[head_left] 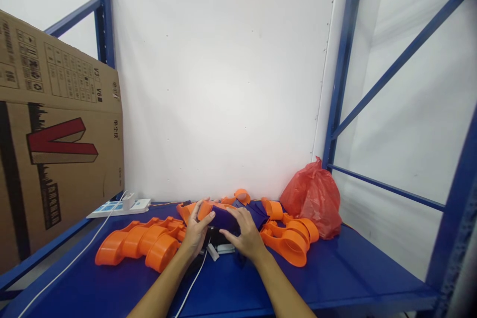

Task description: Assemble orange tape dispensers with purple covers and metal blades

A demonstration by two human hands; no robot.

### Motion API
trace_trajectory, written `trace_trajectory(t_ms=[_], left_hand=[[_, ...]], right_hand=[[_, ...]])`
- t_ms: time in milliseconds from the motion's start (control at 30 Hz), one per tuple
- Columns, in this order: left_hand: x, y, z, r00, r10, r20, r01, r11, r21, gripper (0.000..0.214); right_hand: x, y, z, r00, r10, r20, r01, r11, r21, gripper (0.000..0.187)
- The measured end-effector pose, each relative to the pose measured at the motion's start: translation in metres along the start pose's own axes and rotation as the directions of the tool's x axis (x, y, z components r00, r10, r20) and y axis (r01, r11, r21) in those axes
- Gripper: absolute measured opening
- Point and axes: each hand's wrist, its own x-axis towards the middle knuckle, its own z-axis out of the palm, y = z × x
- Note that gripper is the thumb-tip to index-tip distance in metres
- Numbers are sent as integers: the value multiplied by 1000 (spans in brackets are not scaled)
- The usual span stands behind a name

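Observation:
My left hand (pixel 197 232) is closed on a curved orange plastic piece (pixel 204 209), with the thumb in front and the fingers behind it. Dark blue cloth (pixel 224 219) lies against this piece, between my two hands. My right hand (pixel 246 234) curls round the right end of the cloth, fingertips at its upper edge and thumb lower down. Below the hands are a small white block (pixel 213 252) and a black object (pixel 215 235), partly hidden. How the cloth joins the orange piece cannot be made out.
Rows of orange plastic pieces lie left (pixel 139 243) and right (pixel 292 238) on the blue shelf (pixel 238 290). A red plastic bag (pixel 313 198) stands at the back right. A cardboard box (pixel 67 139), a power strip (pixel 139 205) and a white cable (pixel 80 253) are on the left.

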Motion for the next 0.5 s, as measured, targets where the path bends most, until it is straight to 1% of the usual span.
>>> trace_trajectory(t_ms=[267, 500], left_hand=[[-1, 5, 4, 1000, -2, -8, 2, 1000, -13, 61], [-2, 7, 6, 999, -2, -45, 2, 1000, -5, 58]], right_hand=[[0, -2, 0, 999, -22, -28, 22, 1000, -18, 58], [1, -3, 1, 999, -25, -24, 24, 999, -36, 58]])
